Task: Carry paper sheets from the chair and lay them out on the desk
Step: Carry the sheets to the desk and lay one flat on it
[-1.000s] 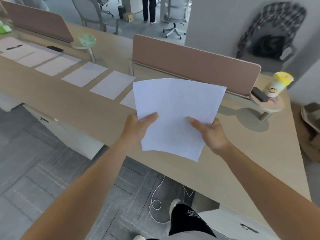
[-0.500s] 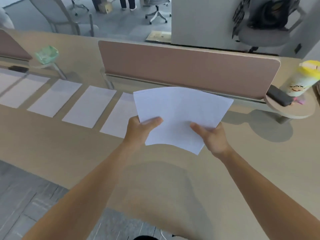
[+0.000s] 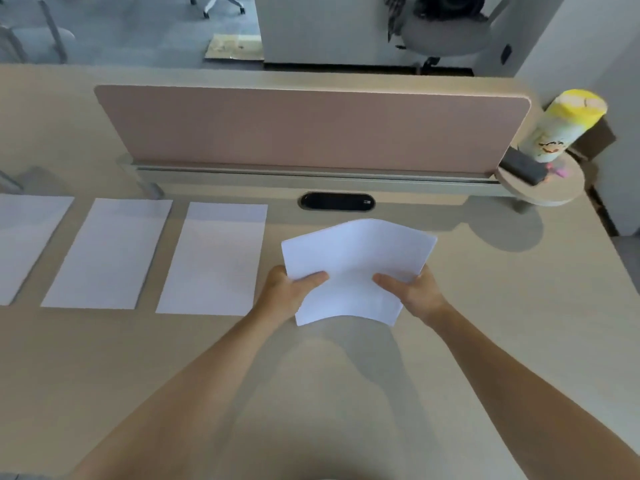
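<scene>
The held sheets (image 3: 356,265) bow above the desk (image 3: 485,323), just right of the laid sheets (image 3: 214,258); the left hand (image 3: 287,289) and right hand (image 3: 415,292) pinch their sides, thumbs on top, fingers hidden beneath. Best, I judge, to peel off one sheet and square it beside the row; beyond stand a pink divider (image 3: 311,126), a yellow cup (image 3: 561,126) and an office chair (image 3: 446,39).

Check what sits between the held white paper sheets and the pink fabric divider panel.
Head view: a black oval cable port, set in the beige desk, lies between the white paper sheets and the pink fabric divider panel.
</scene>
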`<move>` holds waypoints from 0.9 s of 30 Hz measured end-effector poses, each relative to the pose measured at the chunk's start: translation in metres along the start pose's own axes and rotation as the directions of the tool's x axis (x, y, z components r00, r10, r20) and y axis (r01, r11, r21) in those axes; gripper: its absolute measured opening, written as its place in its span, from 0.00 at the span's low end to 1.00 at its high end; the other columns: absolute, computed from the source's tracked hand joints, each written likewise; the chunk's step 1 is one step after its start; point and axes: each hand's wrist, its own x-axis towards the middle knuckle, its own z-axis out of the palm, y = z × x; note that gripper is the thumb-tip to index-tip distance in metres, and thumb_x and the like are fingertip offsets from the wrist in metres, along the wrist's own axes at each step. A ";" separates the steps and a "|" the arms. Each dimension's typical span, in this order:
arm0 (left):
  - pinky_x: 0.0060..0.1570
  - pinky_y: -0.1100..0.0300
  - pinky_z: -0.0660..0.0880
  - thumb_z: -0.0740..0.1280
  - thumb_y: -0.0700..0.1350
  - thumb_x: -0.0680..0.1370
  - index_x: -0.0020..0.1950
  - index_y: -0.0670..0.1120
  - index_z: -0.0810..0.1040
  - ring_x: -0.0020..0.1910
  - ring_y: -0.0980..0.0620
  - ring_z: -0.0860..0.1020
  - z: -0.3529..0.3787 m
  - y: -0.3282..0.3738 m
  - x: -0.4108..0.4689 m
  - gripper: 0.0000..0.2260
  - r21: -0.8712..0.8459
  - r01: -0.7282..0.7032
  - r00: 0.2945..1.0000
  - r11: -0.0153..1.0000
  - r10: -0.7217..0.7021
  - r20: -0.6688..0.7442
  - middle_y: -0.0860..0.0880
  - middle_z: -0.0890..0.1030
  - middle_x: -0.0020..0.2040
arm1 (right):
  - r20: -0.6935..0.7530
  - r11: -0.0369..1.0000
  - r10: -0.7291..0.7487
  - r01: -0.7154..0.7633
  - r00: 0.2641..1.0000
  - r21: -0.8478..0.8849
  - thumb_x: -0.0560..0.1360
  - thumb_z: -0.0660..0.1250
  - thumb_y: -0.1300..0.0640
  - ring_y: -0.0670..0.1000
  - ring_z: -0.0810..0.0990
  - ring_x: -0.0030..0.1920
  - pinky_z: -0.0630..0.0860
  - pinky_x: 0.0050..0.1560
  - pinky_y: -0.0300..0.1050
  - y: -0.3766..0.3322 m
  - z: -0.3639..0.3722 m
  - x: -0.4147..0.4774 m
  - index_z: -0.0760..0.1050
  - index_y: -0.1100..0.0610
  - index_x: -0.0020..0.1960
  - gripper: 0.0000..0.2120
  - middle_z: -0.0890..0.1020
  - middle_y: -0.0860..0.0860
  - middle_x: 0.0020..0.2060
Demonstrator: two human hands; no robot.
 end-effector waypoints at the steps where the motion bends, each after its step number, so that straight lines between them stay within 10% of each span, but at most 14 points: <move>1: 0.54 0.45 0.79 0.76 0.58 0.66 0.44 0.62 0.81 0.49 0.47 0.83 -0.001 0.000 -0.002 0.10 0.002 -0.017 1.000 1.000 0.017 0.010 0.51 0.86 0.47 | -0.025 1.000 0.000 0.000 1.000 -0.018 0.67 0.79 0.59 0.51 0.85 0.48 0.81 0.51 0.54 -0.001 0.002 -0.004 0.81 0.49 0.47 0.12 0.86 0.48 0.44; 10: 0.51 0.49 0.80 0.76 0.47 0.73 0.43 0.50 0.84 0.46 0.47 0.85 -0.023 0.023 0.040 0.04 -0.052 0.014 0.999 0.999 -0.012 0.046 0.51 0.86 0.44 | -0.140 0.998 -0.020 0.012 0.990 -0.056 0.80 0.66 0.56 0.48 0.82 0.40 0.78 0.41 0.43 -0.004 0.005 0.004 0.82 0.57 0.49 0.07 0.84 0.47 0.40; 22: 0.45 0.58 0.69 0.70 0.50 0.78 0.43 0.45 0.73 0.39 0.52 0.73 0.011 -0.031 0.126 0.11 0.094 0.384 0.922 0.919 -0.386 0.006 0.49 0.75 0.42 | -0.211 0.918 0.335 -0.369 0.918 -0.148 0.78 0.58 0.60 0.54 0.74 0.37 0.71 0.36 0.43 0.062 0.039 0.107 0.74 0.59 0.39 0.11 0.76 0.52 0.34; 27: 0.38 0.55 0.60 0.63 0.44 0.71 0.39 0.45 0.67 0.36 0.49 0.62 0.010 -0.053 0.144 0.06 0.087 0.400 0.916 0.912 -0.396 -0.066 0.45 0.64 0.38 | -0.253 0.863 0.389 -0.447 0.886 -0.236 0.80 0.58 0.55 0.58 0.78 0.52 0.75 0.53 0.50 0.068 0.038 0.135 0.72 0.60 0.63 0.15 0.79 0.56 0.53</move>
